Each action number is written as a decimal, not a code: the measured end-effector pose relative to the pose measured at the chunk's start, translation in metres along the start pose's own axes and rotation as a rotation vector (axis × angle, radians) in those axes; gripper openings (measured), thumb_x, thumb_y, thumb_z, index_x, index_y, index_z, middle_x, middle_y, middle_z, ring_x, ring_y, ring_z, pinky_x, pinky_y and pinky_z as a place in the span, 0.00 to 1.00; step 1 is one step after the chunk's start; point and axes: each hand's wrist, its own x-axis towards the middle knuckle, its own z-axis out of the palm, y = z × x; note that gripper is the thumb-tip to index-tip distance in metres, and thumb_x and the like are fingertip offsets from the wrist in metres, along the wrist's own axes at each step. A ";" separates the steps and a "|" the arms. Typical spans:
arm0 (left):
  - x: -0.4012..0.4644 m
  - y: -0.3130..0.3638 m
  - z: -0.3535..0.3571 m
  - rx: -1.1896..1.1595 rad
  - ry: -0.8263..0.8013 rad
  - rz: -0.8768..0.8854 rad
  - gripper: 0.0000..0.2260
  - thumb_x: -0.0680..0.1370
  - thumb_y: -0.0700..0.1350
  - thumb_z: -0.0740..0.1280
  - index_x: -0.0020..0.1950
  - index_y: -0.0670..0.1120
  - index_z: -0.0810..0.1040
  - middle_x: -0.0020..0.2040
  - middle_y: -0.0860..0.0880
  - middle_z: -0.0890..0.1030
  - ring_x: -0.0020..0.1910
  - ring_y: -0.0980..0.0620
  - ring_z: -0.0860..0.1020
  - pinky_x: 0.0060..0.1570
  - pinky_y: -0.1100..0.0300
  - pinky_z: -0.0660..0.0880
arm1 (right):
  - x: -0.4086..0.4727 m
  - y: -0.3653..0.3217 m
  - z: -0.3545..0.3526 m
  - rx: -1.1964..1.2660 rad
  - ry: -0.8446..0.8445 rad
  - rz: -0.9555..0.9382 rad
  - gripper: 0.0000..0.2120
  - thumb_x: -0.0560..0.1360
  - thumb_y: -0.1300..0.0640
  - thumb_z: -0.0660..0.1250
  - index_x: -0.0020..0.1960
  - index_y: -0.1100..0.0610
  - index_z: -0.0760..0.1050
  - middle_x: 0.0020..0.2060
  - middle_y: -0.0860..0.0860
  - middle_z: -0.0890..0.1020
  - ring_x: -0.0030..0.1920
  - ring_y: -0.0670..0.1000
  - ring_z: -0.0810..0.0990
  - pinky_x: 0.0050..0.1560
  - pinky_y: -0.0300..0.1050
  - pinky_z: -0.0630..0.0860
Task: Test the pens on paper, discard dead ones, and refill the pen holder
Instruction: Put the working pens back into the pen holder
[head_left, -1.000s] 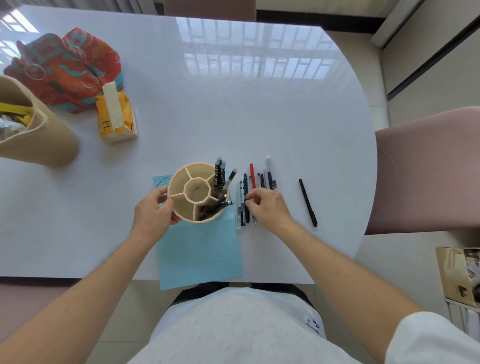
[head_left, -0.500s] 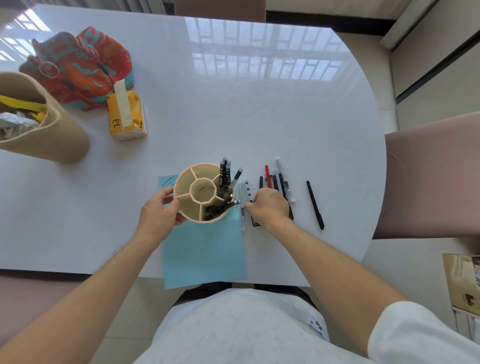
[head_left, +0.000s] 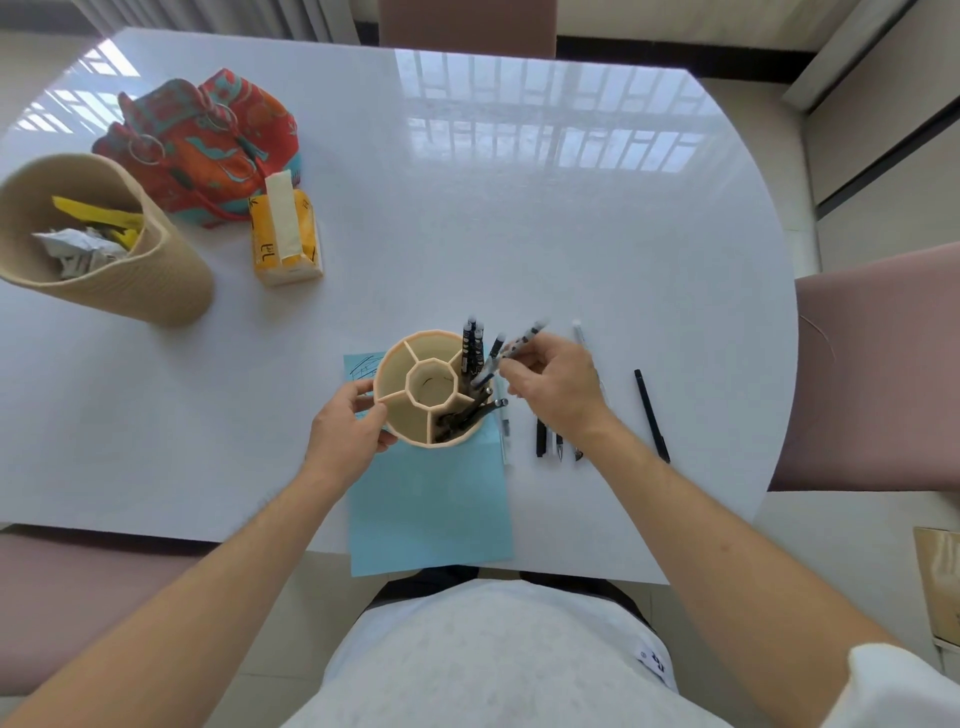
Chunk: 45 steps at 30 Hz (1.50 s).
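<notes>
Bin (head_left: 104, 291) far left has crumpled scraps in it. Left hand (head_left: 345, 434) grips the holder (head_left: 428, 389) sitting on the paper (head_left: 431, 509), several pens in its right compartments. Right hand (head_left: 558, 387) pinches a blurry pen (head_left: 522, 340) over it, probably going in. A few pens (head_left: 550, 447) left on the table (head_left: 519, 234).

— What's at the far left of the desk (head_left: 519, 234)?
— A patterned red cloth bag (head_left: 208, 140), with an orange tissue pack (head_left: 284, 236) just right of it.
— And chairs?
— A pink chair (head_left: 878, 364) on the right.
</notes>
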 end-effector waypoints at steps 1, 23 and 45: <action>0.000 0.000 0.000 0.003 -0.003 0.001 0.14 0.79 0.42 0.65 0.63 0.53 0.76 0.54 0.51 0.82 0.36 0.49 0.85 0.32 0.64 0.79 | 0.002 0.000 0.001 -0.092 -0.054 -0.016 0.04 0.74 0.55 0.74 0.41 0.47 0.82 0.35 0.41 0.86 0.37 0.42 0.85 0.43 0.37 0.80; 0.011 -0.008 0.001 -0.026 -0.039 -0.117 0.14 0.75 0.47 0.73 0.57 0.51 0.73 0.48 0.46 0.84 0.37 0.47 0.86 0.37 0.54 0.81 | -0.039 0.102 -0.094 -0.236 0.436 0.369 0.05 0.74 0.59 0.68 0.46 0.50 0.81 0.37 0.43 0.82 0.40 0.40 0.80 0.50 0.44 0.79; 0.002 0.004 -0.001 -0.019 -0.043 -0.085 0.15 0.72 0.47 0.73 0.57 0.52 0.74 0.51 0.47 0.83 0.37 0.49 0.85 0.37 0.57 0.82 | 0.027 -0.021 0.012 -0.275 -0.163 -0.244 0.09 0.78 0.56 0.71 0.39 0.55 0.80 0.29 0.42 0.77 0.32 0.41 0.73 0.37 0.31 0.69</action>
